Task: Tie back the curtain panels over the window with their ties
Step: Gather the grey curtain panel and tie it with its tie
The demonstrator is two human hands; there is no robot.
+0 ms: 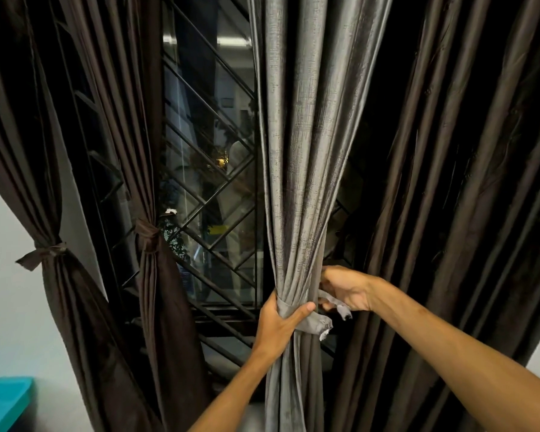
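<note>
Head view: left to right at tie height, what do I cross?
Tied dark brown satin curtain panel by the wall → second tied dark brown panel → black diamond metal window grille → grey textured curtain panel → right hand holding the grey fabric tie → untied dark brown panel.

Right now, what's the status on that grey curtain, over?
Left hand gripping gathered grey curtain at its tie. Right hand pinching a tie end. Knot not yet done. Nothing blocking.

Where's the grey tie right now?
Head view, low centre: the tie is wrapped round the gathered grey panel, where the left hand grips the bundle. The right hand holds one frayed end just to its right.
</note>
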